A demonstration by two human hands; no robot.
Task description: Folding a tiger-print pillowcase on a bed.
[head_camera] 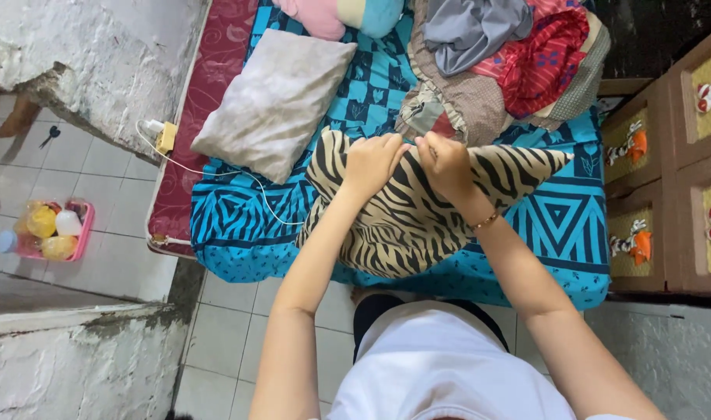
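**Mid-step: both hands bunched on the zebra pillowcase's top edge**

Your left hand (371,162) and right hand (446,163) are both closed on the far edge of the zebra-print pillowcase (406,214), knuckles nearly touching. It lies on the blue patterned sheet (561,225) near the bed's front edge, just beside the grey pillow (277,101); the clothes pile (503,62) sits behind. Looks like you're working the opening, though the fingers hide it, so can't confirm. Next move, I'd judge: keep both grips, spread the hands apart to tension the edge. Watch the white cable (239,177) running under the left corner
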